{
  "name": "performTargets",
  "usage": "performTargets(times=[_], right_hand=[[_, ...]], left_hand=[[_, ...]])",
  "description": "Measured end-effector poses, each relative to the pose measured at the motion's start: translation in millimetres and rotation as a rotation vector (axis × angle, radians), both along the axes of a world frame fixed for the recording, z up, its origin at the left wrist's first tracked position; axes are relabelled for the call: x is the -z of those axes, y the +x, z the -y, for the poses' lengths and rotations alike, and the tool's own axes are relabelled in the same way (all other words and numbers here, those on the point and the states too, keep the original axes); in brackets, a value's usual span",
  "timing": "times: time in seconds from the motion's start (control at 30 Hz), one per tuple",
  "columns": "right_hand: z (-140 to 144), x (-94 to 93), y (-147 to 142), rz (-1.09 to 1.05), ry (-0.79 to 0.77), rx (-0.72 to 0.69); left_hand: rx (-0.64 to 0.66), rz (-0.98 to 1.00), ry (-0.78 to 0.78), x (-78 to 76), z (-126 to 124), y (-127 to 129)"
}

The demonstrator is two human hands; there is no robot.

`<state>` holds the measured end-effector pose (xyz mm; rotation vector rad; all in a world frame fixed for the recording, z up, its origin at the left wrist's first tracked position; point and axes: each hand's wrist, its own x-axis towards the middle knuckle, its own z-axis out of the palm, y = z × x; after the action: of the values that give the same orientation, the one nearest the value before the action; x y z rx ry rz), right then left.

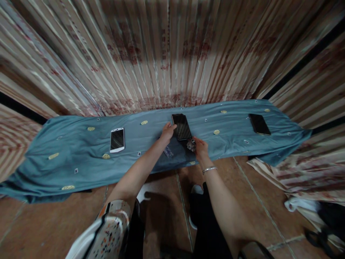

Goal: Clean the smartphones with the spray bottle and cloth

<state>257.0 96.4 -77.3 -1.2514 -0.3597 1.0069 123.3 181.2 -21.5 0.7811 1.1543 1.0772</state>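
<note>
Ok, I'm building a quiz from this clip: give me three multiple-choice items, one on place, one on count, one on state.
1. Where does the white phone lie?
A. left of both hands
B. between the hands
C. on the floor

2. How many phones are on the blue cloth?
A. one
B. three
C. five

3. The middle black phone is
A. untouched
B. touched by the left hand
C. wrapped in cloth

Key: 1 A, it sits left of the arms. 2 B, white, middle black, and another black phone at right. 3 B, left fingers rest on its edge; the right hand is below it.
</note>
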Motion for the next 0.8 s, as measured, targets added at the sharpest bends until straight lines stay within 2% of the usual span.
performTargets(times=[0.2,0.33,0.4,0.53,0.67,0.8], right_hand=[[16,-17.3,5,0.021,0.008,0.002],[31,-36.3,-2,0.042,0.049,0.005],[39,-44.2,-15,0.033,0.103,-0.048],[49,-50.2,-56,-0.075,0.111,-0.270],[47,-45.4,-96,-0.116,0.102,-0.439],[40,-38.8,-124,-0.062,0.082,-0.486]], left_hand=[[-0.097,-0.009,0.058,-8.8,51,-48],[-0.108,0.065,0.092,-7.2,92,-76],[-0.082,0.082,0.053,-4.3,110,-82],[-0.046,0.145,-0.061,1.3,134,-84],[-0.016,0.313,-0.172,2.4,141,-88],[-0.003,0.470,-0.260,0.2,142,-97]])
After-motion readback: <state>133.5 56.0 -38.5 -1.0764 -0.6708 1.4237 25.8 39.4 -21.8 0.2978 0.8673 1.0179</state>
